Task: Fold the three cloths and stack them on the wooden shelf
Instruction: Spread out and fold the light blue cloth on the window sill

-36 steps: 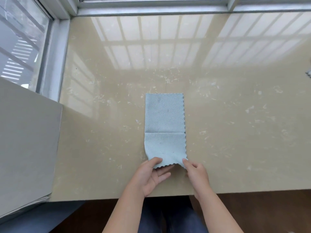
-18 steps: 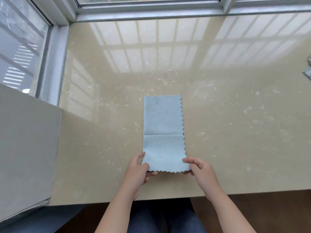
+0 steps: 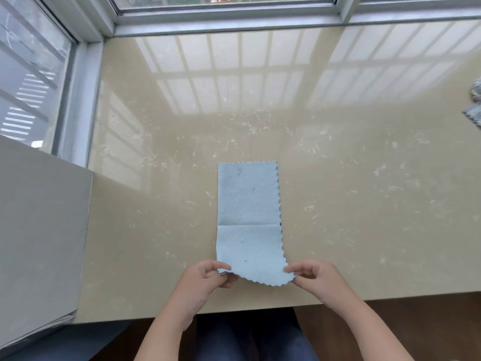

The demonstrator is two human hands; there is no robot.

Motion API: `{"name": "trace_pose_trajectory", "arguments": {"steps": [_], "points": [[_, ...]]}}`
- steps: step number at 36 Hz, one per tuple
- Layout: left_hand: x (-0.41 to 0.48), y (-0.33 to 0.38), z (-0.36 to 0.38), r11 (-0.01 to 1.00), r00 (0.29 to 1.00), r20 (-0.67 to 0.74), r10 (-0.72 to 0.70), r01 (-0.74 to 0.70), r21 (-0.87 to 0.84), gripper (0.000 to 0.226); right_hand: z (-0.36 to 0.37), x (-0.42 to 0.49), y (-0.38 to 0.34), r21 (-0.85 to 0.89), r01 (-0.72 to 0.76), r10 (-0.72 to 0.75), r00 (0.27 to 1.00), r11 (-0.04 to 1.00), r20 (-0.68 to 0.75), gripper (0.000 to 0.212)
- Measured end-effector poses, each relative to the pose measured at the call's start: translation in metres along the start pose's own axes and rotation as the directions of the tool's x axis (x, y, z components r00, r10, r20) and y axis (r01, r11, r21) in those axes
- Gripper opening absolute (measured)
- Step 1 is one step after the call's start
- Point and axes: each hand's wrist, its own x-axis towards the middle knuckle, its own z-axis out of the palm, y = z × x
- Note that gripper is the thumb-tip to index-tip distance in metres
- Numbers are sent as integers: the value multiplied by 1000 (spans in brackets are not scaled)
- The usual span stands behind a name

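Cloth under work: light blue rectangular cloth with scalloped edges [image 3: 248, 217], folded to a narrow strip, one crease across it nearer my end.
Location: middle of the glossy beige stone counter [image 3: 364, 204], lying lengthwise, far end flat and pointing at the grey metal window frame [image 3: 234, 19].
Near end: raised slightly off the counter and bowed between my hands.
Left hand [image 3: 205, 280]: my thumb and fingers pinch the near left corner.
Right hand [image 3: 316, 277]: my thumb and forefinger pinch the near right corner; my other fingers are curled.
Second item: crumpled grey cloth [image 3: 475, 105] at the counter's right margin, well apart, cut off by the view.
Left side: pale grey flat panel [image 3: 39, 230] beside the counter's left edge.
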Motion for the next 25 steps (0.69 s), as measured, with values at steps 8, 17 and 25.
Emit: {"name": "trace_pose_trajectory", "arguments": {"steps": [8,17,25], "points": [[19,2,-9,990,975,-170,142,-139,33,11,-3,15,-26,16,165,-163,982,986,-93,20],[57,47,-11,958,933,-223,284,-288,18,17,-8,68,-72,-87,304,-316,915,949,-251,24],[103,81,-15,922,911,-143,388,-381,73,17,-13,117,-95,-83,271,-284,911,959,-300,24]]}}
